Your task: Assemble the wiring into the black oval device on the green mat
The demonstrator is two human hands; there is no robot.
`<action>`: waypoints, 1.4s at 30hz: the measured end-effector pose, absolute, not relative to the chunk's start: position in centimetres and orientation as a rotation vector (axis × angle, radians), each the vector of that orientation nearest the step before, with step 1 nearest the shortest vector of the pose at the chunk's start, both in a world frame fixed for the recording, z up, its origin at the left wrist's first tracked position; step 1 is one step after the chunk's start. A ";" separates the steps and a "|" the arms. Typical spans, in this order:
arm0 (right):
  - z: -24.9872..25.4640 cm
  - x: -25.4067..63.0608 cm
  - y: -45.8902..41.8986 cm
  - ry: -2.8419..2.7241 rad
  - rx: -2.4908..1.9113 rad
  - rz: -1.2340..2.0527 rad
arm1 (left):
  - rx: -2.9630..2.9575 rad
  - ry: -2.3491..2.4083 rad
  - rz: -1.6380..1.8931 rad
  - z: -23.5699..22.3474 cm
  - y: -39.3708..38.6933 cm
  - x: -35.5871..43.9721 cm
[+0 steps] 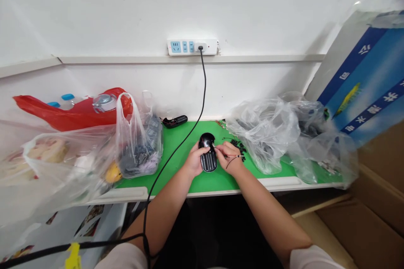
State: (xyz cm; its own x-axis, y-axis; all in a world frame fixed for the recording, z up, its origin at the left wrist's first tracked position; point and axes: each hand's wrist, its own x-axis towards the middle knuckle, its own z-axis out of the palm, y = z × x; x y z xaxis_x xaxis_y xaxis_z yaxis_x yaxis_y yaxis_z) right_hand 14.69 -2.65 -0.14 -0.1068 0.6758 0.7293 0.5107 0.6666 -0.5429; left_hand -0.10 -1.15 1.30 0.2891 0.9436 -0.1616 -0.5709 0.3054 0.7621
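A black ribbed plastic housing [208, 151] with a rounded far end rests on the green mat [176, 151]. My left hand [194, 161] is wrapped round its left side. My right hand [230, 157] pinches thin red and black wires [233, 158] that run from the housing's right side. A small pile of black parts [238, 145] lies just behind my right hand.
A clear bag of dark parts [139, 143] stands left of the mat, with a red bag [75, 111] and more bags beyond. Crumpled clear bags [277, 134] lie right. A black cable [189, 130] runs from the wall power strip [192, 46]. A black device [175, 121] lies at the back. Cardboard boxes [366, 88] stand right.
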 end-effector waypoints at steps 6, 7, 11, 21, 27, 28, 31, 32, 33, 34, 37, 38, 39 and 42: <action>0.2 14.5 -2.9 -1.689 -0.972 0.280 | 0.688 0.684 1.138 1.2 -1.2 -0.1; 0.2 14.4 -2.9 -1.637 -0.986 0.345 | 0.690 0.686 1.139 1.2 -1.2 -0.1; 0.6 14.0 -2.9 -1.285 -0.985 0.916 | 0.752 0.682 1.143 1.2 -1.3 -0.1; 0.8 12.6 -3.5 -0.451 -0.571 1.901 | 1.010 0.748 1.378 0.7 -1.0 0.0; 1.4 12.4 -3.9 -0.281 -0.508 2.106 | 0.967 0.726 1.391 1.2 -1.1 -0.1; 1.6 12.4 -3.9 -0.258 -0.510 2.117 | 0.954 0.725 1.386 1.2 -1.1 -0.1; 2.0 12.5 -4.1 -0.272 -0.536 2.111 | 0.918 0.747 1.369 1.1 -1.1 -0.2; 2.0 12.5 -4.4 -0.295 -0.560 2.105 | 0.909 0.755 1.362 1.1 -1.1 -0.2; 2.0 12.6 -4.7 -0.324 -0.596 2.097 | 0.902 0.765 1.355 1.0 -1.0 -0.3; 2.0 12.7 -5.1 -0.367 -0.643 2.090 | 0.900 0.776 1.348 1.0 -1.0 -0.3; 2.1 13.6 -6.9 -0.642 -0.827 2.058 | 0.907 0.805 1.317 0.9 -0.9 -0.4; 2.2 14.1 -7.4 -0.775 -0.895 2.003 | 0.910 0.814 1.308 0.9 -0.9 -0.4; 2.5 14.7 -7.8 -0.913 -0.967 1.903 | 0.916 0.823 1.303 0.9 -0.9 -0.4; 4.0 16.6 -7.5 -1.228 -1.178 1.394 | 0.969 0.824 1.291 1.0 -0.8 -0.4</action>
State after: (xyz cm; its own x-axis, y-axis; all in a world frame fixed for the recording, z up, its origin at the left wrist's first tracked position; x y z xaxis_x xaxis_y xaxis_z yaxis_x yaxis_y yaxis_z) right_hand 16.55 -7.55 4.02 -0.1326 0.9873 -0.0876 -0.0377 -0.0934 -0.9949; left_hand -0.37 -0.83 0.97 0.1144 0.9930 0.0305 -0.3902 0.0166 0.9206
